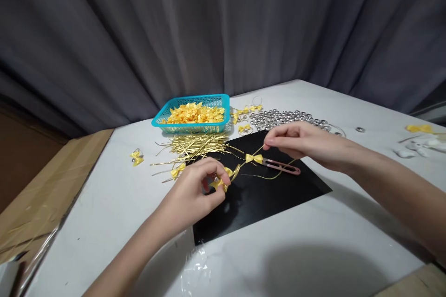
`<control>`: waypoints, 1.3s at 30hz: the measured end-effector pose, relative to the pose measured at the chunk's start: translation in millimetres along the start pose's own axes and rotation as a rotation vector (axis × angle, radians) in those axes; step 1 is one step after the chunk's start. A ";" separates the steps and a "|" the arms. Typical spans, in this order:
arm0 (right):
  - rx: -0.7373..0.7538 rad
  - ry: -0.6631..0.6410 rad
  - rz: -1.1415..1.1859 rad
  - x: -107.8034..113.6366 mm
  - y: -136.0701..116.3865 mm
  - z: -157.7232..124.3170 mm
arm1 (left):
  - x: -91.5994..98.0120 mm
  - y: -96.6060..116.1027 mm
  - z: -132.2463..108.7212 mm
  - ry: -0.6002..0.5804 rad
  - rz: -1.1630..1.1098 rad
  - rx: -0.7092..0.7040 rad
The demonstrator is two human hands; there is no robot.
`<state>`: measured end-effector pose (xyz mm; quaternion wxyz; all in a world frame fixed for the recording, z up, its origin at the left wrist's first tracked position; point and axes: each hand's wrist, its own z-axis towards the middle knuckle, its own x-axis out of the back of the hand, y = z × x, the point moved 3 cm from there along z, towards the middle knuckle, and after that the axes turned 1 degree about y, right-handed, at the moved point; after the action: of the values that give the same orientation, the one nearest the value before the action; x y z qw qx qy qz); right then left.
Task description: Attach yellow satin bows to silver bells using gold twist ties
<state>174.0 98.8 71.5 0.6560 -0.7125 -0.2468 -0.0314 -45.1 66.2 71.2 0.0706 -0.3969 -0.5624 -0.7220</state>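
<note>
Between the thumb and fingers of my left hand point(198, 185) is a yellow ribbon bow point(219, 185) with a small silvery bell or bead by it and a loop of gold cord. My right hand point(299, 141) pinches a thin gold cord point(258, 150) that runs down and left toward my left hand. Another yellow bow point(254, 158) sits on or along that cord, between the two hands. Right of this bow lies a pair of pink-handled tweezers or scissors-like tool point(284, 167) on a black mat point(258, 204). A curved gold cord end hangs below my right hand.
Behind my hands stands a turquoise basket point(191, 127) full of yellow bows. A bundle of gold cords point(198, 145) lies before it. Many silver bells or beads point(285, 118) are spread at the back right. A finished-looking bow piece point(137, 158) lies left; cardboard point(52, 195) borders the table.
</note>
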 end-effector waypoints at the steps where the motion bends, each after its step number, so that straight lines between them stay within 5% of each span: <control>1: 0.013 0.009 0.005 2.9 0.8 0.7 | 1.1 -0.2 0.1 -0.003 0.014 -0.013; 11: -0.036 -0.060 -0.360 33.0 2.2 -10.9 | 23.7 -63.1 14.2 0.086 0.286 0.069; 16: 0.037 -0.030 -0.277 5.7 -5.1 -14.1 | 11.1 -40.6 10.9 -0.028 0.318 0.005; 25: 0.107 -0.164 -0.235 -72.4 -9.0 -3.5 | 1.9 -14.4 5.3 0.109 -0.241 0.049; 30: 0.200 -0.194 -0.071 -70.6 -16.7 -7.4 | 1.8 -14.7 2.9 0.097 -0.514 0.154; 39: 0.285 -0.115 0.131 -50.9 -31.5 -19.0 | 3.3 -3.3 -7.6 0.211 -0.822 0.082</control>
<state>122.3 65.5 84.3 0.7358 -0.6275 -0.2390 0.0878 -52.8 61.9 70.5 -0.1501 -0.0604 -0.6919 -0.7036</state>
